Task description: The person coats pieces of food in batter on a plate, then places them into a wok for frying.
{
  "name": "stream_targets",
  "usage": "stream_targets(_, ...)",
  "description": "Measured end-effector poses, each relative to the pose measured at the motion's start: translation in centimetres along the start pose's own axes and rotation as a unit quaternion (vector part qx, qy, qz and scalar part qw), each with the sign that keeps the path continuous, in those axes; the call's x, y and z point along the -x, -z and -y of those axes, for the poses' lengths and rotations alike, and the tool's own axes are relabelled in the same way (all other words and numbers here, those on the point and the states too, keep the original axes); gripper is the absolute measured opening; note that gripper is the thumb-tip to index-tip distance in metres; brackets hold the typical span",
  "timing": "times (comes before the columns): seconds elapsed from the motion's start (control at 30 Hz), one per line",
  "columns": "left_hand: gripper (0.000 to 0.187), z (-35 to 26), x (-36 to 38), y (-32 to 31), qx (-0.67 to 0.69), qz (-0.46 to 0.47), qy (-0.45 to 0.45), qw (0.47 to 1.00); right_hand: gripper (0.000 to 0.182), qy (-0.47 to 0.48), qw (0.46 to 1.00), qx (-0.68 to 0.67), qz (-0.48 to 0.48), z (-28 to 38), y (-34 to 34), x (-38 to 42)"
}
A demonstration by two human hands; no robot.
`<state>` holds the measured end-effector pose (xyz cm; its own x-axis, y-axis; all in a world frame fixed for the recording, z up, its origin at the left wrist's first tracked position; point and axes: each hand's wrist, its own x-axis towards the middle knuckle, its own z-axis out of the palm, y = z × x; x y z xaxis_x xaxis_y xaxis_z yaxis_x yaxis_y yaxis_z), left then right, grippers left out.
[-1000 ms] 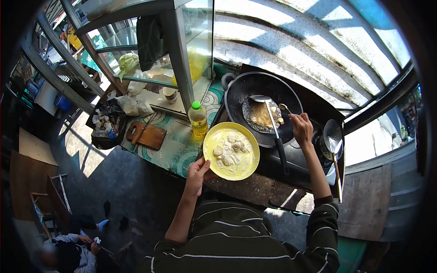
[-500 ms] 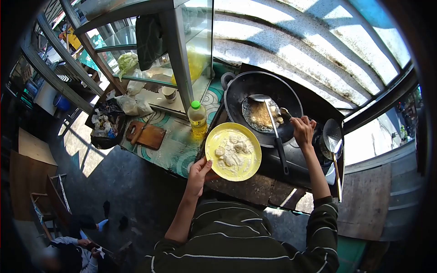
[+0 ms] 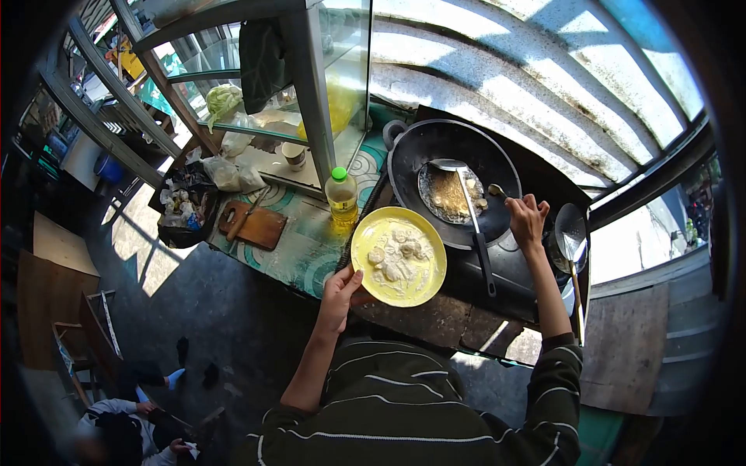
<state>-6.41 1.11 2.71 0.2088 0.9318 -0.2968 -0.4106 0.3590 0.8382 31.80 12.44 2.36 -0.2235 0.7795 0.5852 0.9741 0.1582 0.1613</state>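
My left hand (image 3: 336,301) is closed on the edge of a yellow plate (image 3: 424,284), thumb on the rim. White, batter-coated pieces (image 3: 398,256) lie on it. Above the right side of a black wok (image 3: 408,151), my right hand (image 3: 528,223) pinches a small spoon (image 3: 496,190), its bowl pointing into the wok. Oil bubbles around a browned mass (image 3: 449,194) and smaller pieces at the wok's bottom. A spatula (image 3: 480,248) rests in the wok, its black handle hanging over the near rim.
Left of the plate stands an oil bottle (image 3: 342,206) with a green cap. Farther left are a wooden cutting board (image 3: 263,231) and a black rubbish bag (image 3: 186,225). A skimmer (image 3: 569,227) lies right of the wok. A person (image 3: 128,427) sits at lower left.
My right hand has moved slightly right, drawing the spoon away from the frying food towards the wok's right side. The seated person's hands have moved apart.
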Motion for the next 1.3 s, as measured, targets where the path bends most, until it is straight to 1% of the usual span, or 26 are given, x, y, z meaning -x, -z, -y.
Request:
stream_targets(0.07,0.026,-0.1,0.1,0.0,0.001,-0.003,-0.001,1.000,0.008,0.075,0.996,0.046,0.030,0.2,0.6,-0.5)
stream_targets(0.1,0.026,0.0,0.1,0.0,0.001,-0.003,-0.002,1.000,0.008,0.075,0.996,0.046,0.030,0.2,0.8,-0.6)
stream_targets(0.17,0.026,0.0,0.2,0.2,0.004,-0.007,-0.002,1.000,0.008,0.108,0.992,0.055,0.019,0.3,1.1,-0.8)
stream_targets(0.37,0.026,0.2,0.0,0.3,-0.002,-0.005,0.000,1.000,0.010,0.087,0.996,0.014,-0.021,0.5,1.7,-0.4)
stream_targets(0.47,0.026,-0.1,0.0,0.0,-0.001,0.001,0.004,1.000,0.011,0.091,0.996,0.013,-0.005,0.7,2.0,-0.2)
stream_targets(0.6,0.026,0.3,-0.2,0.1,0.001,0.002,0.006,1.000,0.010,0.089,0.996,0.015,-0.012,0.8,2.1,-0.1)
stream_targets(0.8,0.025,0.4,-0.2,0.1,0.016,0.014,0.005,1.000,0.010,0.104,0.994,0.027,-0.002,0.6,2.2,-0.1)
stream_targets(0.97,0.025,0.1,-0.1,0.2,0.007,0.008,0.007,1.000,0.010,0.134,0.990,0.050,-0.007,0.7,2.1,-0.2)
stream_targets(1.1,0.025,0.1,-0.1,0.3,0.005,0.008,0.005,1.000,0.010,0.136,0.988,0.066,-0.020,0.8,2.4,-0.2)
stream_targets(1.17,0.025,0.1,-0.1,0.3,0.012,0.011,0.005,1.000,0.011,0.119,0.991,0.066,-0.023,0.8,2.5,-0.1)
stream_targets(1.3,0.026,0.2,-0.1,0.3,0.011,0.013,0.004,1.000,0.012,0.129,0.988,0.082,-0.036,0.6,2.5,0.5)
